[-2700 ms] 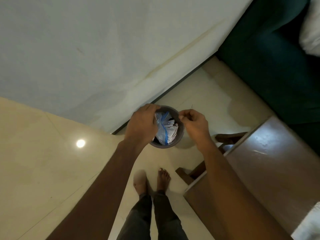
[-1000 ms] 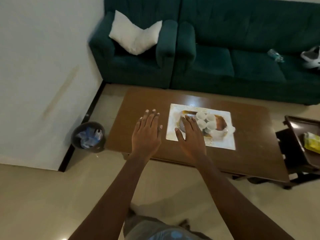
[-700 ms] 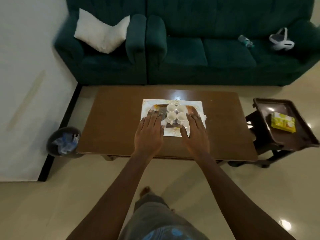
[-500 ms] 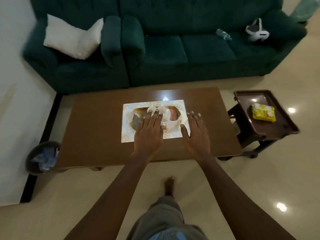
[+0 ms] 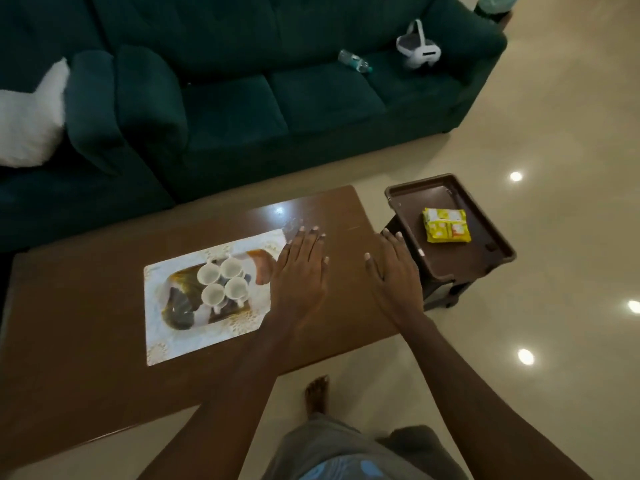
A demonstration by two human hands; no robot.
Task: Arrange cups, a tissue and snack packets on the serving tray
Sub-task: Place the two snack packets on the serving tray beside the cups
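A: Hands?
B: Both empty. Left hand [image 5: 301, 275] and right hand [image 5: 394, 278] are palm down with fingers straight, side by side over the right end of the coffee table [image 5: 86, 323]. Can't tell if they touch the wood.
A: Cups?
B: Four white cups [image 5: 212, 294], upright and mouths up, clustered two by two on the patterned tray [image 5: 173, 337]. That's mid-table, left of the left hand. The left hand's edge overlaps the tray's right border in view.
A: Snacks?
B: One yellow snack packet [image 5: 446, 225] lies flat on a brown tray [image 5: 426, 195]. That tray sits on a dark stool [image 5: 440, 289] just off the table's right end.
A: Which hand?
B: Right, I'd say. The packet is ahead and to the right of it, and the fingertips are already level with the brown tray's left rim. The left hand would have to cross over.
A: Orientation?
B: The packet's long axis runs left to right, across the brown tray's length. Printed face is up, and one short end faces the right hand. I'd expect a reach forward-right and a pinch on that near end.
A: Tissue?
B: None visible. Behind all this is just the green sofa [image 5: 242, 109].
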